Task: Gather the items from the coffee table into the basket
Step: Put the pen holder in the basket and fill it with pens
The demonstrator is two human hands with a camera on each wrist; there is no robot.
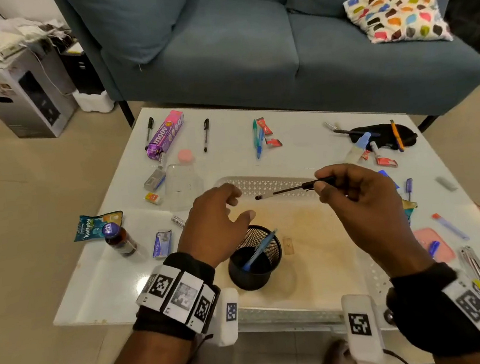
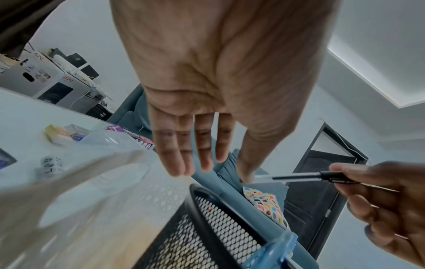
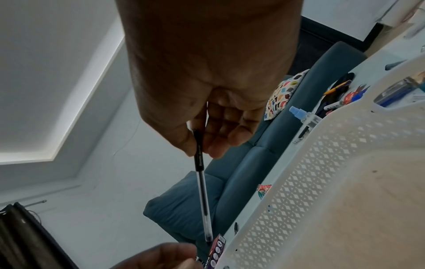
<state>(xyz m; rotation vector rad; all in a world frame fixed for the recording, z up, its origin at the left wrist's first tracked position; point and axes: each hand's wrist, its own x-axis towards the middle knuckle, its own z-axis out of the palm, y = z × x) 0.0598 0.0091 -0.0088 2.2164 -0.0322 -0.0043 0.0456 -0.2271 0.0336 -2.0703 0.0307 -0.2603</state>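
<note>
A white perforated basket point(image 1: 262, 184) point(image 3: 306, 182) sits in the middle of the white coffee table point(image 1: 301, 134). Inside it stands a black mesh pen cup point(image 1: 255, 258) point(image 2: 207, 227) holding a blue pen point(image 1: 261, 248). My right hand point(image 1: 357, 197) point(image 3: 207, 127) pinches a black-capped pen point(image 1: 295, 189) point(image 2: 306, 175) point(image 3: 201, 180) by its cap end, held level above the basket with its tip pointing left. My left hand point(image 1: 219, 222) point(image 2: 195, 145) hovers above the cup with straight, relaxed fingers, holding nothing, close to the pen's tip.
Loose items ring the basket: a purple box point(image 1: 165, 134), black pens point(image 1: 205, 133), blue and green pens point(image 1: 258, 139), a brown bottle point(image 1: 119, 239), a teal pouch point(image 1: 96, 225), a clear jar point(image 1: 181, 180), a black pouch point(image 1: 384, 135), a pink case point(image 1: 434, 244). A blue sofa point(image 1: 249, 49) stands behind.
</note>
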